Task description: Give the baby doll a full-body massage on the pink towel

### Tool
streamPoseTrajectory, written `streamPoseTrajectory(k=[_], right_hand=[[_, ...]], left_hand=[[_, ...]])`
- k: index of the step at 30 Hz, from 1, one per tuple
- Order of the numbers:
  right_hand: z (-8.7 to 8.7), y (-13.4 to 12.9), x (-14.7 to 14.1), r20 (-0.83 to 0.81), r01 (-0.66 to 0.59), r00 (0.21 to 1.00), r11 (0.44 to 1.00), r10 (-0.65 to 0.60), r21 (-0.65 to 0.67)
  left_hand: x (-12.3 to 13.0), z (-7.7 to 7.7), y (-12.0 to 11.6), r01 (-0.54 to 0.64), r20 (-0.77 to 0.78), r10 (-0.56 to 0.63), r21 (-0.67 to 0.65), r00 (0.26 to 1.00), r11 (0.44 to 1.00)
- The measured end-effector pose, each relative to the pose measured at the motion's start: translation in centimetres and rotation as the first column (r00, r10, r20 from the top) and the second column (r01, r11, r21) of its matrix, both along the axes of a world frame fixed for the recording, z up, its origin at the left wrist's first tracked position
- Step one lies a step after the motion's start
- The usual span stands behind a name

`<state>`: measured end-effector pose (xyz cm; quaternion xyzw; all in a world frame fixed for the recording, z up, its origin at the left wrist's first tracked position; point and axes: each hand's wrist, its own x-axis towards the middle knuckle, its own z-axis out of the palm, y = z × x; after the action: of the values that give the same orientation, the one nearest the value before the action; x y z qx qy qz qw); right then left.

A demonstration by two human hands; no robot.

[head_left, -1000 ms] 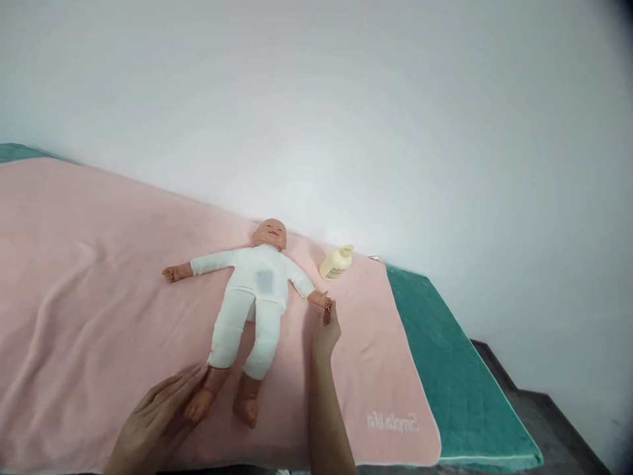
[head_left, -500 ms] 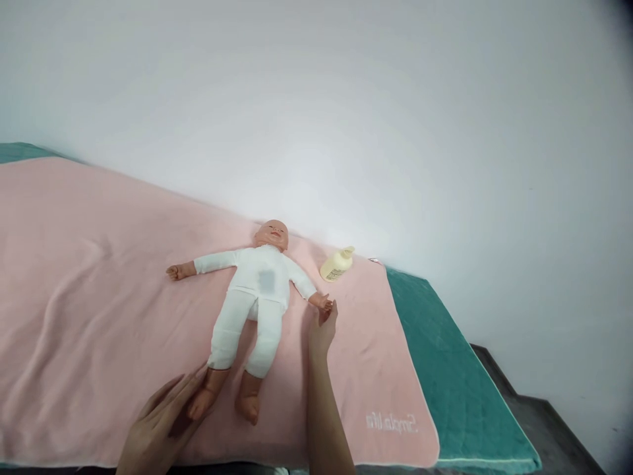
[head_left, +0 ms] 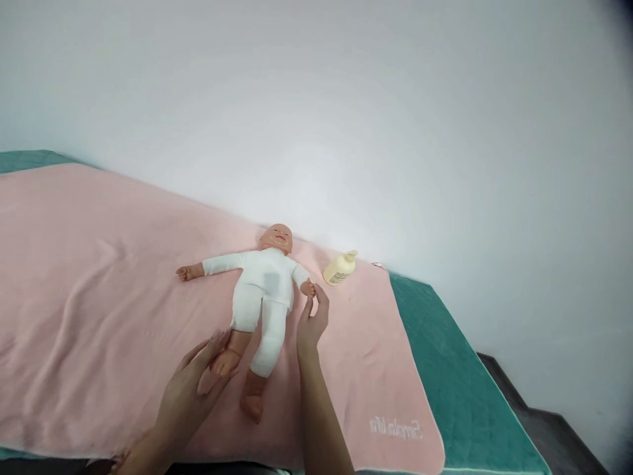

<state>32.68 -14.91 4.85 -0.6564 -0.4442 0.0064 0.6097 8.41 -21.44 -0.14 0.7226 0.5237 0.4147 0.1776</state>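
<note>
A baby doll (head_left: 277,280) with a white cloth body lies on its back on a pink blanket (head_left: 356,356). At the lower left of the doll, my left hand (head_left: 190,376) is closed round its bare foot (head_left: 227,359), with fingers at the ankle and the thumb under the foot. That leg is bent up, while the other leg (head_left: 267,343) lies straight. My right hand (head_left: 314,316) pinches the doll's small hand (head_left: 307,288) between thumb and fingers, and the doll's arm is raised and bent. The doll's other arm (head_left: 217,264) stretches out flat.
A pale yellow pump bottle (head_left: 339,269) stands on the blanket, right of the doll's head. Green quilted padding (head_left: 455,369) shows beneath the blanket at the right edge. A white wall (head_left: 316,119) rises behind the bed.
My left hand has moved up and right, pushing the doll's leg up so its knee bends. My right hand has brought the doll's hand up and inward, bending the arm.
</note>
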Motion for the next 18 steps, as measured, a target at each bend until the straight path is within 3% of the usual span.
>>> streamPoseTrajectory(k=[4, 8, 12, 18], right_hand=[[-0.2, 1.0, -1.1, 0.306, -0.148, 0.946, 0.983, 0.107, 0.112], [-1.0, 1.2, -1.7, 0.530, -0.281, 0.827, 0.955, 0.188, 0.100], [-1.7, 0.9, -2.1, 0.589, -0.313, 0.779, 0.948, 0.216, 0.066], [-1.7, 0.7, -2.1, 0.575, -0.317, 0.776, 0.948, 0.258, 0.003]], left_hand=[[0.8, 2.9, 1.6, 0.017, 0.041, -0.020, 0.073, 0.999, 0.997], [1.2, 5.1, 3.2, 0.047, 0.116, -0.039, -0.072, 0.993, 0.996], [1.4, 5.9, 4.8, 0.058, 0.139, -0.032, -0.188, 0.990, 0.980], [1.5, 5.8, 6.1, 0.077, 0.176, -0.045, -0.177, 0.983, 0.981]])
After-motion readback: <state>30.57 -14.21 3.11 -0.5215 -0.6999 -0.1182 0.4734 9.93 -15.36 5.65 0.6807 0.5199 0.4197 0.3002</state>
